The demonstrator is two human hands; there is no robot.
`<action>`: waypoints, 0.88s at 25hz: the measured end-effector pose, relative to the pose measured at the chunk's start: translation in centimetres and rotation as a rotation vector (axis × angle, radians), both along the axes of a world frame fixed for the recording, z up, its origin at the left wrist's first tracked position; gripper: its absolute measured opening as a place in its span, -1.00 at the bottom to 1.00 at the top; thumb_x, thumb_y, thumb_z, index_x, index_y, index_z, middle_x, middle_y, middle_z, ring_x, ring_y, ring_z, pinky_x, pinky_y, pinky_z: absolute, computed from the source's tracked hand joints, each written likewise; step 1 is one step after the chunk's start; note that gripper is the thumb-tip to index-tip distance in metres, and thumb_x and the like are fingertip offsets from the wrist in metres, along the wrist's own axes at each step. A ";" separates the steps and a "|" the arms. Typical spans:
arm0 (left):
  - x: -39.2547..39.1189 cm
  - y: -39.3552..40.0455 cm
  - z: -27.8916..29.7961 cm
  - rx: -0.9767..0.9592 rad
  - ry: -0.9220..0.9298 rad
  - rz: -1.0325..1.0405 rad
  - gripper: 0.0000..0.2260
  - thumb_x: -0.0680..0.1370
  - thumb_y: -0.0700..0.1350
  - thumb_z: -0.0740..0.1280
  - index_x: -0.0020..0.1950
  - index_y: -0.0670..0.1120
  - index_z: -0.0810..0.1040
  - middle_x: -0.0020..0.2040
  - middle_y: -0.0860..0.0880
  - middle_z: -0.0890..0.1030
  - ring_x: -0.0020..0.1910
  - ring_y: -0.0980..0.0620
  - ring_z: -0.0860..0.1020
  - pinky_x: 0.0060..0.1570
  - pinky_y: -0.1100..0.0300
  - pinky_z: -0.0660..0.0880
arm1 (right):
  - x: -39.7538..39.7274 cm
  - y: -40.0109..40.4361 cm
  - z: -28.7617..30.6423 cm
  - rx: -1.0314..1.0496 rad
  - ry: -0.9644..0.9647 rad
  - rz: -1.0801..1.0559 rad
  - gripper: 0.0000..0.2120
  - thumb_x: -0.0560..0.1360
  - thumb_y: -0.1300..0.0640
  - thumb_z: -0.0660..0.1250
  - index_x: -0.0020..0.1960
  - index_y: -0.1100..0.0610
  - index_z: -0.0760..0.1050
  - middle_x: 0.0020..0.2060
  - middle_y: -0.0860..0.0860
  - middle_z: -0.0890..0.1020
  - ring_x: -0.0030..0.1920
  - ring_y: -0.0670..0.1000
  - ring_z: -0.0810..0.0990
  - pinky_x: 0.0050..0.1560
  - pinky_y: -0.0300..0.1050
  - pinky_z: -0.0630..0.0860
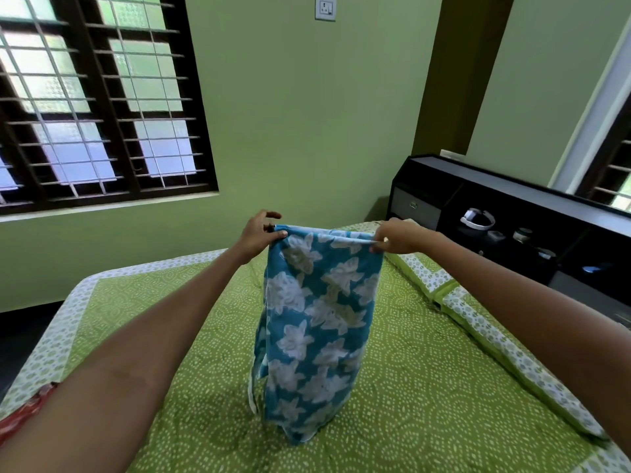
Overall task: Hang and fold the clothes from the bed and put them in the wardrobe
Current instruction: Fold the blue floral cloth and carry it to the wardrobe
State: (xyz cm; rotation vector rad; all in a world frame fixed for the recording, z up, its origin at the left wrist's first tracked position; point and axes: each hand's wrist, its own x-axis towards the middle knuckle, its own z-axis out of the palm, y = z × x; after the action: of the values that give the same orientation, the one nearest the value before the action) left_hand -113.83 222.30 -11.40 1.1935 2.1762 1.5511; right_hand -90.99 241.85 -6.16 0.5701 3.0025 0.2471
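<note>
Head view: the left hand [261, 233] and right hand [396, 237] each pinch a top corner of the blue floral garment [317, 322], holding it taut above the bed [426, 387] so it hangs flat, presumably for folding.

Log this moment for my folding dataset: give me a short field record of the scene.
garment: blue floral cloth, hanging, lower end touching the bed
left hand: pinches the top left corner
right hand: pinches the top right corner
bed: green patterned sheet
other clothing: red fabric at the bed's near left edge
headboard shelf: small items, unclear
wardrobe: not in view
</note>
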 end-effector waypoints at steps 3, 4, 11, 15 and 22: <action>-0.1 1.0 3.2 0.024 0.243 0.030 -0.84 0.47 -0.27 0.40 0.04 -0.25 0.61 -0.15 -0.11 0.57 -0.17 0.02 0.47 -0.15 0.17 0.41 | 0.1 1.5 2.4 -0.175 0.227 -0.054 -0.70 0.56 0.09 0.25 -0.11 0.32 0.59 -0.23 0.21 0.60 -0.24 0.13 0.48 -0.20 -0.06 0.37; 0.2 1.4 4.2 0.099 0.270 0.103 -0.85 0.48 -0.26 0.40 0.02 -0.26 0.62 -0.15 -0.10 0.58 -0.17 0.03 0.48 -0.18 0.19 0.40 | 0.1 1.7 2.7 -0.127 0.415 -0.056 -0.73 0.56 0.11 0.25 -0.14 0.29 0.58 -0.24 0.18 0.60 -0.24 0.12 0.48 -0.20 -0.04 0.41; 2.1 2.9 1.9 -0.137 0.429 0.118 -0.83 0.49 -0.25 0.38 0.03 -0.30 0.60 -0.03 -0.26 0.63 -0.07 -0.12 0.55 -0.27 0.22 0.24 | 1.1 2.5 -1.9 -0.083 0.450 -0.141 -0.75 0.53 0.20 0.19 -0.06 0.32 0.60 -0.09 0.26 0.63 -0.04 0.25 0.56 -0.10 0.00 0.46; 2.0 3.2 2.7 -0.147 0.498 0.122 -0.83 0.48 -0.19 0.39 0.01 -0.25 0.62 -0.05 -0.23 0.63 -0.05 -0.15 0.55 -0.21 0.15 0.31 | 1.7 2.7 -1.2 -0.040 0.465 -0.173 -0.75 0.55 0.13 0.20 0.00 0.20 0.62 -0.04 0.16 0.64 -0.02 0.20 0.57 -0.13 -0.03 0.48; 2.8 4.0 4.1 -0.060 0.149 -0.047 -0.97 0.51 -0.32 0.34 -0.09 -0.24 0.50 -0.18 -0.20 0.56 -0.55 0.12 0.58 -0.53 0.31 0.50 | 3.3 2.4 -0.1 -0.056 0.496 -0.252 -0.74 0.56 0.13 0.18 -0.03 0.21 0.62 -0.13 0.16 0.64 -0.14 0.20 0.61 -0.19 -0.03 0.53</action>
State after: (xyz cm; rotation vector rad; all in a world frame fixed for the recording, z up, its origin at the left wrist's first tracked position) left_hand -110.98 226.30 -7.34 1.3712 2.2505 1.4099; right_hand -87.65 244.30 -6.22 1.1431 3.3291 0.0015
